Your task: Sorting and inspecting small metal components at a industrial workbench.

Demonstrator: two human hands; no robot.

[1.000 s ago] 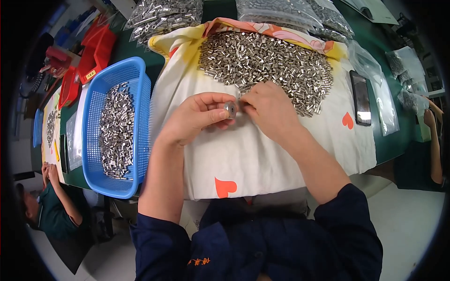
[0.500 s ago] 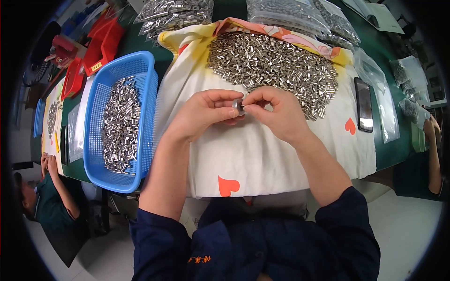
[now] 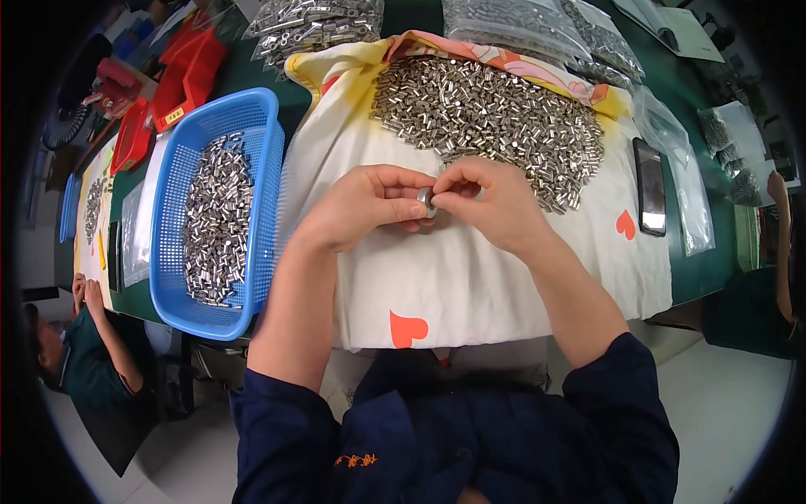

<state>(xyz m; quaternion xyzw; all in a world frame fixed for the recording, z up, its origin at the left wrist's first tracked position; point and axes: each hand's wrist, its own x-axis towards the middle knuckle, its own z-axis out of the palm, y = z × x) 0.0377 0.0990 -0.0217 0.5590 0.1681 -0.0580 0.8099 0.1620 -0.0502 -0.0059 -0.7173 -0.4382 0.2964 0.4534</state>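
Over the white cloth, my left hand pinches a small round metal piece between thumb and fingers, its rim facing right. My right hand is closed in a pinch, thumb and forefinger meeting at that piece's right side. Whatever lies between the right fingertips is too small and covered to make out. Just beyond both hands spreads a heap of short shiny metal cylinders on the cloth. More such metal cylinders lie in a blue plastic basket left of my left forearm.
Right of the heap lie a black phone and a clear plastic bag. Bags of metal parts line the far side. Red bins stand at the far left. One person sits at left, another at right.
My hands stay together at nearly the same spot; the round metal piece has turned slightly between the fingers. At right, the other person's hand has moved farther up.
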